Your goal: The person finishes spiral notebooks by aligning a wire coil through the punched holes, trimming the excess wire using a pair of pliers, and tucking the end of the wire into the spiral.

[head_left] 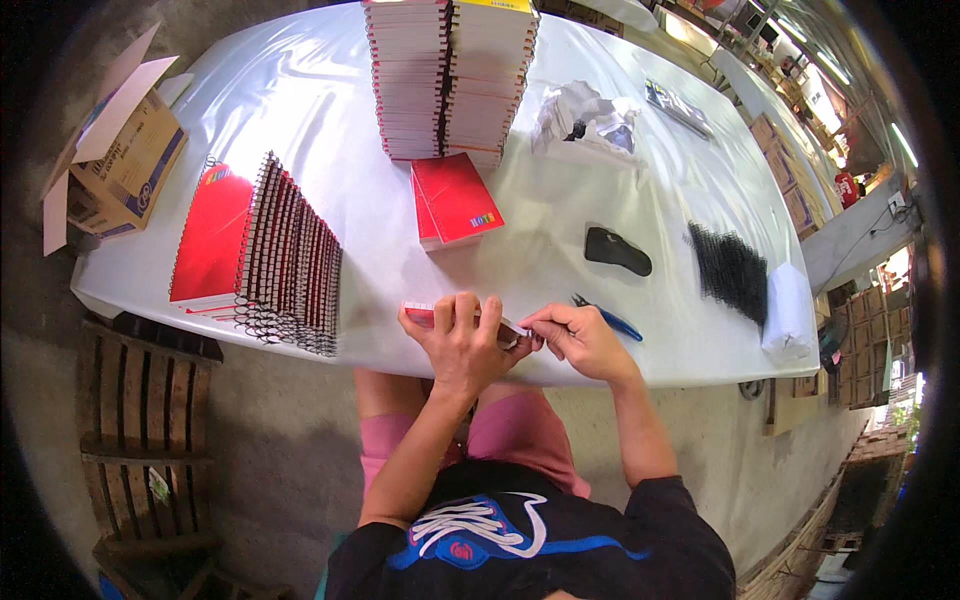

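Near the front edge of the table, my left hand [462, 342] grips a small red notebook [419, 317], fingers over its top and thumb toward its right end. At that end my right hand [580, 340] is closed in a pinch, its fingertips against the notebook's corner; whatever lies between them is too small to make out. Just beyond my right hand lies a hand tool with blue handles [618, 324], probably pliers. A short pile of red notebooks [456, 200] sits farther off, in front of the tall stacks.
Tall notebook stacks [410, 90] stand at the table's far middle. Spiral-bound notebooks [290, 260] line the left side, near an open cardboard box [125, 165]. Rightward are a black object [616, 250], crumpled paper [585, 122], black spiral coils [728, 272] and a white roll [790, 315].
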The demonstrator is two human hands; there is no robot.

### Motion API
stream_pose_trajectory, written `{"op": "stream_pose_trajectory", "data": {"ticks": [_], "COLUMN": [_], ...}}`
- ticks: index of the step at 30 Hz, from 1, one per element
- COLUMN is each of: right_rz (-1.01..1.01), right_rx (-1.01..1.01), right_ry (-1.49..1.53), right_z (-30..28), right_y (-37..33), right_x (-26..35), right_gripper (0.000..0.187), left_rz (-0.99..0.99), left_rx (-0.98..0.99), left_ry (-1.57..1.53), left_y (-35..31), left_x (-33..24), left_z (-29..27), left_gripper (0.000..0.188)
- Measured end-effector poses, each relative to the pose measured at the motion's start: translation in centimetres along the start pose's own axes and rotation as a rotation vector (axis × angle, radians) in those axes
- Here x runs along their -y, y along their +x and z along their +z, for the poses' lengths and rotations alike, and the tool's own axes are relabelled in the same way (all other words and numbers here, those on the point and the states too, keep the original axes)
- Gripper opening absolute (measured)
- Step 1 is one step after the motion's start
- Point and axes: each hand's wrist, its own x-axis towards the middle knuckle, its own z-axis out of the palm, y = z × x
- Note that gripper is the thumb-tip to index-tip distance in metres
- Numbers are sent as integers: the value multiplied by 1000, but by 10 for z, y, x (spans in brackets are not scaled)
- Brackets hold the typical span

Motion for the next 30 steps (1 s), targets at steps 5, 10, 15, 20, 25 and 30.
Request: {"op": "stream_pose_trajectory", "data": {"ticks": [5, 10, 15, 20, 25, 30], "right_rz": [-229, -363, -179, -322, -160, -81], "right_rx": [-95, -198, -24, -261, 80, 138], "right_ry": [-478, -694, -393, -486, -238, -168], "right_z": [4, 10, 9, 10, -8, -58], "right_y": [4, 4, -14, -23, -9, 13], "right_x": [19, -6, 12, -8, -8, -36], "right_gripper": [16, 18, 61, 38, 24, 36], "left_rz": [29, 78, 165, 184, 111, 98], "left_rx": [33, 1, 11, 63, -24, 22], "left_ry": [90, 82, 70, -88, -245, -333], "left_y": [4, -4, -12, -16, 0, 6], "left_x": [7, 9, 27, 28, 29, 32], "left_z": [8, 1, -5, -7, -13, -11], "left_gripper": [50, 50, 50, 54, 50, 50]}}
